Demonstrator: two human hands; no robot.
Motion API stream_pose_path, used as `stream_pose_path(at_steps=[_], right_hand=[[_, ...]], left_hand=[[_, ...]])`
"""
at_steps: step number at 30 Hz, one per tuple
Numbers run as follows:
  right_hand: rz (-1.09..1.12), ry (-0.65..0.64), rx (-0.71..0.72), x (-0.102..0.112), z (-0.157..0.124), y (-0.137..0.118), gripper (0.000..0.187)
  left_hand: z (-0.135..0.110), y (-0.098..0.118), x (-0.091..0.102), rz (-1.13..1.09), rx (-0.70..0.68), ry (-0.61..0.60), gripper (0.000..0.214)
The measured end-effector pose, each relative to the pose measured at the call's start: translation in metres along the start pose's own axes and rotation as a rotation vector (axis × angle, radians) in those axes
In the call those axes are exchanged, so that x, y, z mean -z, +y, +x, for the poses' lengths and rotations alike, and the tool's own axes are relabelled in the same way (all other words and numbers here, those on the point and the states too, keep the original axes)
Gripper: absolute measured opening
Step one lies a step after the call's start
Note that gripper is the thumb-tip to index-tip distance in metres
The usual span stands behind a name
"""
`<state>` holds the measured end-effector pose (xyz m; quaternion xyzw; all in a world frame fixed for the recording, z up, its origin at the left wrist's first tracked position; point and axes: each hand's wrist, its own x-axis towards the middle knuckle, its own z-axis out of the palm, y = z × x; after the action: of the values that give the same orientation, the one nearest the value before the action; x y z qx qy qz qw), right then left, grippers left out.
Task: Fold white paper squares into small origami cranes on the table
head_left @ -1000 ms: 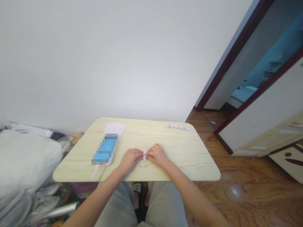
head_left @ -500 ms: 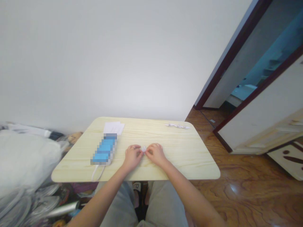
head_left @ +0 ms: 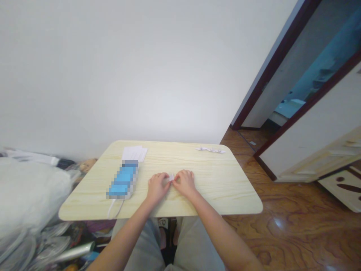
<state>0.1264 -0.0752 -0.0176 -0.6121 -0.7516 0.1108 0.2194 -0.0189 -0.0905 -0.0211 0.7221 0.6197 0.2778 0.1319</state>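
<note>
A small white piece of folded paper is pinched between my two hands, just above or on the wooden tabletop. My left hand holds its left side between thumb and fingers. On the other side, my right hand grips the right edge with thumb and forefinger. The fingertips cover much of the paper, so its exact folds cannot be made out. At the back right of the table lies a row of small folded white paper pieces.
Left on the table is a phone with a blurred blue screen, a white strap hanging from it. White paper sheets lie behind it. A wall rises at the table's far edge. Bags and a white bundle are to the left.
The paper between my fingers has turned slightly and shows a more upright, pointed edge. Both hands stay in nearly the same place; the view has shifted a little.
</note>
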Motion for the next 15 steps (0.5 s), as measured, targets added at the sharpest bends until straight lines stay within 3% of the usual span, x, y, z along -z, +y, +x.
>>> stream_pose_path(at_steps=[3, 10, 15], right_hand=[[-0.015, -0.027, -0.019, 0.001, 0.001, -0.002, 0.013], [-0.056, -0.172, -0.106, 0.01, 0.004, -0.004, 0.019], [-0.069, -0.13, -0.004, 0.012, -0.007, -0.008, 0.02]], left_hand=[[0.001, -0.002, 0.001, -0.003, -0.03, -0.044, 0.016], [0.005, -0.002, 0.004, 0.124, 0.071, -0.064, 0.023], [0.001, -0.004, 0.005, 0.155, 0.089, -0.041, 0.023]])
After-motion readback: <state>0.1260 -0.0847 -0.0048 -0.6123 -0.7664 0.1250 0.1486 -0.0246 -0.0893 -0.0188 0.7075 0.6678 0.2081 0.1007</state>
